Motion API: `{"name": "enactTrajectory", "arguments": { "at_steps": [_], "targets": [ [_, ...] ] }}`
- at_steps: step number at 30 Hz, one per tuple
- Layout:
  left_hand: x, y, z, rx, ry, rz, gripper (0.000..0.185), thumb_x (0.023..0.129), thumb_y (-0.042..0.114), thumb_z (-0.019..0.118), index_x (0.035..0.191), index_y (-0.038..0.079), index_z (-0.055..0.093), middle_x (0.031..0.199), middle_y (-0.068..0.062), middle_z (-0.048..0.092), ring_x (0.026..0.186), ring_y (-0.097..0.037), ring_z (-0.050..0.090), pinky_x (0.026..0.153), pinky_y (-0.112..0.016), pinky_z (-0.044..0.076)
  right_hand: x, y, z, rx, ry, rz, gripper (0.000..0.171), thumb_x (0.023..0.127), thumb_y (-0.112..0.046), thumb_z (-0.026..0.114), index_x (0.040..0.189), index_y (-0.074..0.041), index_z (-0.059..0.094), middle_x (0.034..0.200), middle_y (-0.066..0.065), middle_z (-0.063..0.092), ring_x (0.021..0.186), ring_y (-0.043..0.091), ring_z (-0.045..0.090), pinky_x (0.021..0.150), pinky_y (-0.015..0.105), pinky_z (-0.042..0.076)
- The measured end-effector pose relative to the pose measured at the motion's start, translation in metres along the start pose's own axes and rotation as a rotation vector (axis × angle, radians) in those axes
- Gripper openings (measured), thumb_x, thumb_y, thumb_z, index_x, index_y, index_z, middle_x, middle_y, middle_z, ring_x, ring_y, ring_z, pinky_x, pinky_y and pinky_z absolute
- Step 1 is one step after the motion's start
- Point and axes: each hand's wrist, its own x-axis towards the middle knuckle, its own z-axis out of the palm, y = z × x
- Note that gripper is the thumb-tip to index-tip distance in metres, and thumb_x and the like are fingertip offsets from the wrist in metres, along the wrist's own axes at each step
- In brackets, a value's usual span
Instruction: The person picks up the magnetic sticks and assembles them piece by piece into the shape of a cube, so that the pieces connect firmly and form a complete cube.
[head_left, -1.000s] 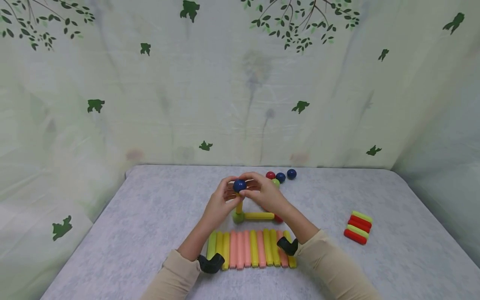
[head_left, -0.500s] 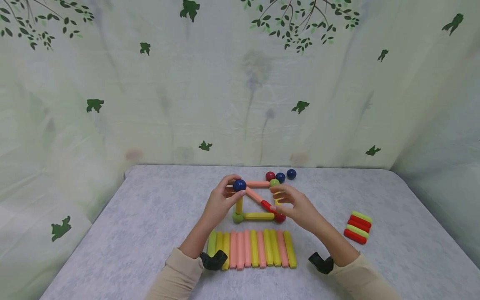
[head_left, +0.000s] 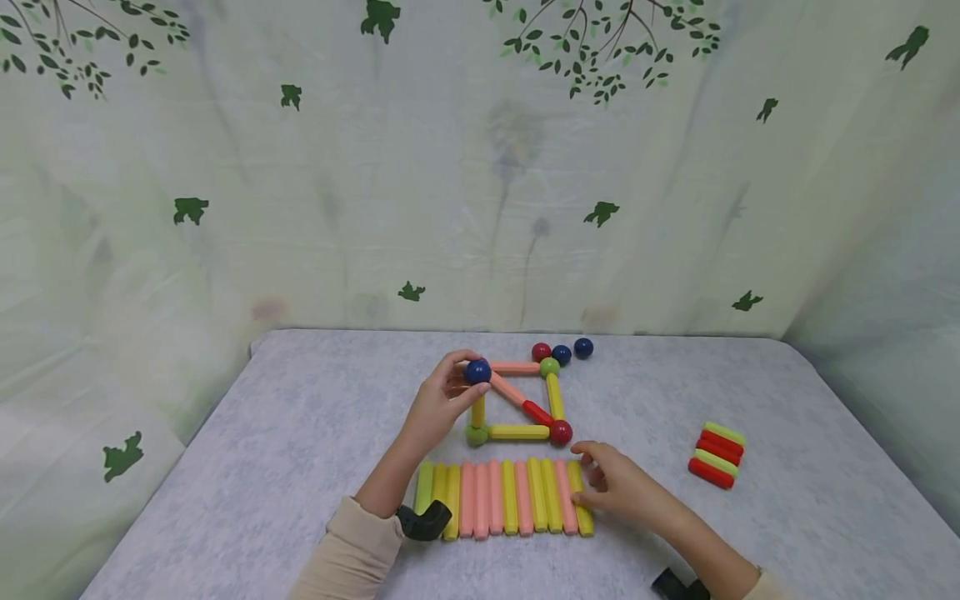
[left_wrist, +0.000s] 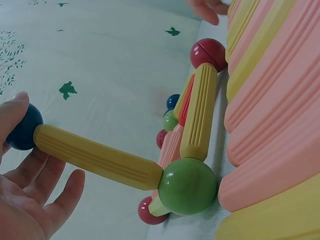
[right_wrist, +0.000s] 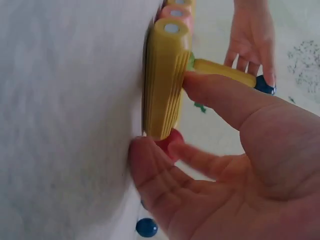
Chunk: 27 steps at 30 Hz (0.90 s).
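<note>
At about ten o'clock of the built frame, the left hand (head_left: 438, 402) pinches the dark blue ball (head_left: 477, 371) between thumb and fingertips; the left wrist view shows what the head view hides, the palm open beneath and the ball capping a yellow stick (left_wrist: 97, 156) that slopes down into the green ball (left_wrist: 188, 185) on the table (head_left: 300, 467). From that green ball a second yellow stick (head_left: 519, 432) runs toward three o'clock to a red ball (head_left: 560, 432), and only the head view shows the whole figure: a square with a pink-and-red diagonal, with three loose balls (head_left: 562, 352) just beyond it at twelve o'clock. At six o'clock of the frame lies the row of sticks (head_left: 498, 497), pink and yellow side by side. The right hand (head_left: 622, 490) sits at the row's right end; the right wrist view shows thumb and fingers closing around the outermost yellow stick (right_wrist: 164, 80), touching it on both sides. Well apart at three o'clock lies a small stack of red and lime sticks (head_left: 716, 454).
</note>
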Motion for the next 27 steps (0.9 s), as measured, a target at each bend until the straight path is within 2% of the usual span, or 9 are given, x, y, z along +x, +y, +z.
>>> {"name": "enactTrajectory", "arguments": {
  "at_steps": [3, 6, 10, 12, 15, 21, 27],
  "targets": [
    [0.000, -0.001, 0.000, -0.003, -0.003, 0.001, 0.037, 0.085, 0.013, 0.062, 0.119, 0.010, 0.048, 0.105, -0.012, 0.058, 0.095, -0.023, 0.056, 0.083, -0.038, 0.046, -0.002, -0.003, 0.006, -0.073, -0.029, 0.102, 0.056, 0.073, -0.021, 0.073, 0.118, -0.004, 0.044, 0.078, 0.004, 0.050, 0.061, 0.016, 0.046, 0.050, 0.026, 0.039],
    [0.001, -0.005, 0.000, -0.016, -0.003, 0.010, 0.039, 0.085, 0.012, 0.062, 0.120, 0.010, 0.047, 0.105, -0.011, 0.058, 0.095, -0.023, 0.056, 0.084, -0.038, 0.045, -0.004, -0.009, 0.007, -0.127, -0.037, 0.177, 0.048, 0.074, -0.017, 0.072, 0.111, -0.003, 0.045, 0.070, 0.005, 0.049, 0.055, 0.016, 0.045, 0.047, 0.026, 0.038],
    [0.006, -0.021, 0.002, -0.042, -0.007, 0.008, 0.040, 0.085, 0.017, 0.063, 0.122, 0.014, 0.047, 0.107, -0.009, 0.058, 0.095, -0.021, 0.056, 0.083, -0.037, 0.045, -0.004, -0.013, 0.002, -0.174, 0.025, 0.178, 0.032, 0.075, -0.014, 0.071, 0.098, -0.006, 0.050, 0.071, 0.003, 0.050, 0.058, 0.015, 0.046, 0.049, 0.026, 0.040],
    [0.008, -0.030, 0.002, -0.050, -0.009, 0.006, 0.041, 0.084, 0.022, 0.063, 0.121, 0.018, 0.047, 0.107, -0.007, 0.058, 0.094, -0.019, 0.055, 0.083, -0.036, 0.046, -0.002, -0.014, -0.003, -0.162, 0.079, 0.140, 0.027, 0.076, -0.012, 0.070, 0.095, -0.008, 0.052, 0.073, 0.002, 0.050, 0.061, 0.015, 0.046, 0.052, 0.026, 0.041],
    [0.009, -0.033, 0.002, -0.039, -0.006, 0.015, 0.041, 0.083, 0.025, 0.063, 0.121, 0.021, 0.047, 0.106, -0.005, 0.058, 0.094, -0.016, 0.056, 0.082, -0.033, 0.046, 0.004, -0.015, -0.012, -0.108, 0.165, 0.027, 0.020, 0.078, -0.008, 0.068, 0.095, -0.010, 0.057, 0.079, -0.001, 0.052, 0.069, 0.015, 0.047, 0.059, 0.028, 0.044],
    [0.008, -0.033, 0.002, -0.044, -0.007, 0.032, 0.040, 0.083, 0.028, 0.064, 0.120, 0.021, 0.048, 0.105, -0.005, 0.058, 0.092, -0.016, 0.056, 0.081, -0.034, 0.047, 0.016, -0.025, -0.025, -0.016, 0.297, -0.209, 0.027, 0.081, -0.007, 0.066, 0.108, -0.010, 0.061, 0.098, 0.000, 0.056, 0.086, 0.016, 0.051, 0.077, 0.031, 0.047],
    [0.007, -0.033, 0.002, -0.051, -0.017, 0.029, 0.040, 0.083, 0.025, 0.064, 0.119, 0.021, 0.047, 0.106, -0.005, 0.058, 0.093, -0.017, 0.056, 0.081, -0.033, 0.047, 0.034, -0.051, -0.033, 0.036, 0.366, -0.338, 0.025, 0.081, -0.008, 0.066, 0.105, -0.009, 0.059, 0.098, 0.001, 0.057, 0.086, 0.016, 0.053, 0.076, 0.029, 0.049]
  ]
}}
